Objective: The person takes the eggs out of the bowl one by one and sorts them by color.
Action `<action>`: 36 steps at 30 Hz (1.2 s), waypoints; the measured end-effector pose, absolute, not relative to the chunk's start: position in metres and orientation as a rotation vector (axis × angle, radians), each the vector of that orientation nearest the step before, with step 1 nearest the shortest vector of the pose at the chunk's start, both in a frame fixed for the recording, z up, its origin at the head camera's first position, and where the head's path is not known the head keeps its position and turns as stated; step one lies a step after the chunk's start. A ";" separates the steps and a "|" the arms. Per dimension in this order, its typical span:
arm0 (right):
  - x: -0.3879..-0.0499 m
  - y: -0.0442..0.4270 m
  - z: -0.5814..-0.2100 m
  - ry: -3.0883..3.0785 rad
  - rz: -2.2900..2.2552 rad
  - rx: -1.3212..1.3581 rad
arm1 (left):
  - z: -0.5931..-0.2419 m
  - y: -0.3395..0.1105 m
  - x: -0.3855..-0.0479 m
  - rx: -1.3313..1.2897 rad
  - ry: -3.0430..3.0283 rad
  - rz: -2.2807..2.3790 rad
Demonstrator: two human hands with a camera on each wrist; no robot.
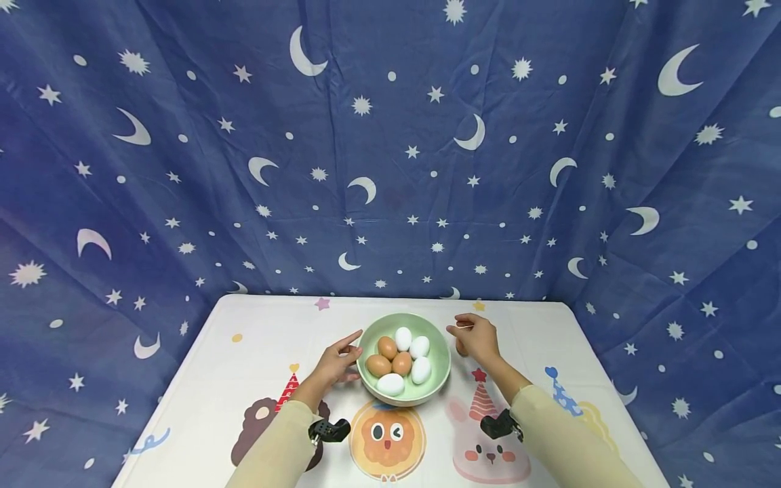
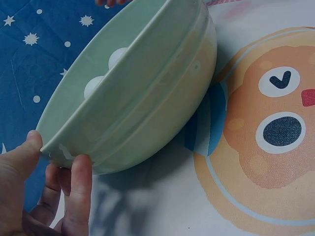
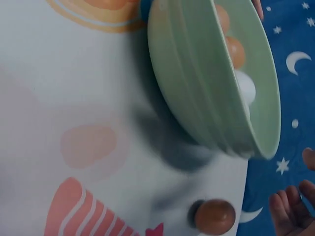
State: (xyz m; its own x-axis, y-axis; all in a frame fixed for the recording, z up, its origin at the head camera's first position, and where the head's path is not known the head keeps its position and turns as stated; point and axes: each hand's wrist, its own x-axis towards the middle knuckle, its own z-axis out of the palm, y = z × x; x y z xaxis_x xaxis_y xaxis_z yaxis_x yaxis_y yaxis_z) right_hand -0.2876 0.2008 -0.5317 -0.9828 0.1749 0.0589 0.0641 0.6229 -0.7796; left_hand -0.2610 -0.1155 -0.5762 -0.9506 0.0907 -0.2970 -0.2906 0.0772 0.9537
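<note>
A pale green bowl (image 1: 404,400) stands on the table with three brown eggs, among them one at its left side (image 1: 379,366), and several white eggs, one of them at the front (image 1: 390,385). My left hand (image 1: 334,362) pinches the bowl's left rim, thumb at the edge and fingers against the outside, as the left wrist view shows. To the right of the bowl, my right hand (image 1: 477,337) hovers over a single brown egg (image 3: 215,217) lying on the tabletop. Its fingers (image 3: 281,206) are loosely bent and apart from that egg.
A white cloth with cartoon prints (image 1: 387,440) covers the table (image 1: 262,325). Behind the table's far edge hangs a dark blue curtain (image 1: 390,224) with moons and stars. Each wrist wears a black camera, such as the left one (image 1: 329,430).
</note>
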 end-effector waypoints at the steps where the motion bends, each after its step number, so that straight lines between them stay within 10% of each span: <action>1: -0.288 0.198 -0.532 -2.717 1.279 -0.163 | -0.576 -0.116 -0.261 -0.195 2.080 1.954; 36: -0.278 0.130 -0.553 -2.975 0.744 1.055 | -0.576 -0.115 -0.262 -0.210 2.087 1.955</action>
State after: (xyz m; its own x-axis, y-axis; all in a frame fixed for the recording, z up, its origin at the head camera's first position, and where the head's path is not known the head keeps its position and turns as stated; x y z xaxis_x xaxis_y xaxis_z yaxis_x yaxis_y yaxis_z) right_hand -0.2776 0.1301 -0.5534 -0.7836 -0.6187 0.0562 -0.5722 0.6836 -0.4530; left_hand -0.2618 -0.1148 -0.5764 -0.9523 0.0799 -0.2944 -0.2886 0.0770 0.9543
